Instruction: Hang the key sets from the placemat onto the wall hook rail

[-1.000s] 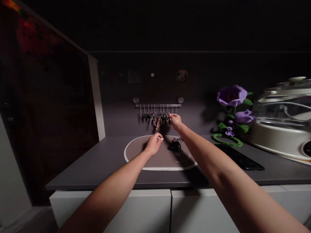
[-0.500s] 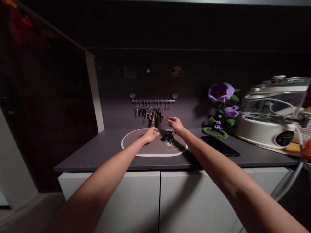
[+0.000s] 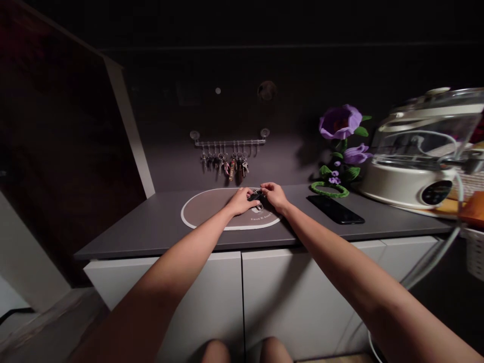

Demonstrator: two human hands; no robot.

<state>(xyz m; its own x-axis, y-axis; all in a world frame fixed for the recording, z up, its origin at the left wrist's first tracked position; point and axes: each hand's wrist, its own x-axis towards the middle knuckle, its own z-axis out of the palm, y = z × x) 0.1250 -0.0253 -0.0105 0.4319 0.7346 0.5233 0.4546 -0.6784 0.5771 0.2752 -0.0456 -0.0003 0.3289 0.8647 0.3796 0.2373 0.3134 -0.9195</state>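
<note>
A small black bunch of keys or fobs with thin metal rings is held near the centre of the frame, over the right part of an oval brown-grey mat with a white rim; whether it is lifted or rested on the mat cannot be told. The black bunch appears to be clamped between the thumb and fingers of the bare left hand, presumably so that it is kept steady from one side. By the bare right hand, the bunch is met from the other side; its thumb and fingertips are brought close together by the rings, perhaps because loose metal is best handled with a fine pinch, but whether anything is gripped there cannot be told.

Above the hands, a clear plastic hook rail is fixed to the dark wall by round clear mounts. Assorted metal keys and tags are hung along it, likely so that each set is kept separate and within reach.

At right of centre, a flat black phone is laid on the dark grey countertop, well apart from the hands.
</note>
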